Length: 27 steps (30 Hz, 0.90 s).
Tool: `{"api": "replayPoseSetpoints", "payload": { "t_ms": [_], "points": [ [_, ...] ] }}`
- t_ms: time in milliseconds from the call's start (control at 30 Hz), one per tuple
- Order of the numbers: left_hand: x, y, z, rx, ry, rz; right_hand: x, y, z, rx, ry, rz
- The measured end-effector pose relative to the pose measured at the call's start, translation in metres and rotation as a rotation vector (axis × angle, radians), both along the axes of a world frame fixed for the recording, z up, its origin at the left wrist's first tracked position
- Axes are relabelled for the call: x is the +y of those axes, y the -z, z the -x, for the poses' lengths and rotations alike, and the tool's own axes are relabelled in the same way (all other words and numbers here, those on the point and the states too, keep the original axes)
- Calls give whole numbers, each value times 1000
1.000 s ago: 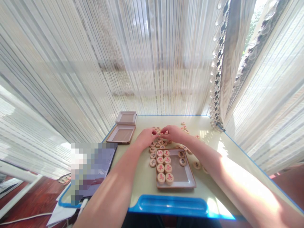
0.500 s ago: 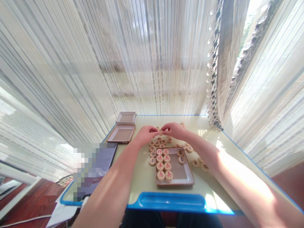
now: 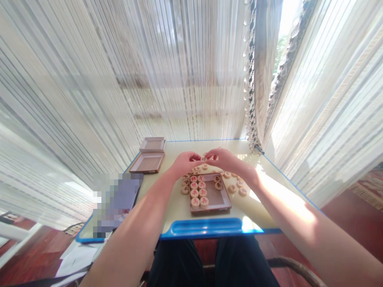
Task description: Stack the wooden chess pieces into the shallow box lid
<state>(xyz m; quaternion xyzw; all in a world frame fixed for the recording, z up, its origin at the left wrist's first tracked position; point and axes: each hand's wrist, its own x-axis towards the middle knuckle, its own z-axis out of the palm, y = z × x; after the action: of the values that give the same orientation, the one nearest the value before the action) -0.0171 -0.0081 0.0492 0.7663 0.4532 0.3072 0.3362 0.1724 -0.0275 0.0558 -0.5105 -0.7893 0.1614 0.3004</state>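
Left hand (image 3: pixel 186 162): pinching a xiangqi piece (image 3: pixel 204 159), mid-frame!
Right hand (image 3: pixel 224 158): pinching the same piece!
Tray (image 3: pixel 214 197): lower centre, partly filled!

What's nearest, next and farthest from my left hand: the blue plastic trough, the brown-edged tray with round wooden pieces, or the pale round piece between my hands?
From your left hand, in the head view:
1. Pale round piece: just right.
2. Brown-edged tray: closer to you.
3. Blue plastic trough: closer still.
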Motion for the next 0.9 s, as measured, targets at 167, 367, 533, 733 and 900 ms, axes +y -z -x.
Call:
{"api": "replayPoseSetpoints", "payload": {
  "t_ms": [167,367,533,733,900],
  "points": [
    [-8,7,-12,36,126,-60,-32,10,-10,33,54,-21],
    [-18,14,-24,170,193,-178,-47,35,-20,61,162,-121],
    [-19,17,-28,287,219,-308,-46,47,-21,45,229,-129],
    [-18,19,-30,307,207,-439,-43,49,-20,49,228,-90],
    [-17,23,-34,331,218,-498,-43,49,-20,28,213,-95]
  ]
}}
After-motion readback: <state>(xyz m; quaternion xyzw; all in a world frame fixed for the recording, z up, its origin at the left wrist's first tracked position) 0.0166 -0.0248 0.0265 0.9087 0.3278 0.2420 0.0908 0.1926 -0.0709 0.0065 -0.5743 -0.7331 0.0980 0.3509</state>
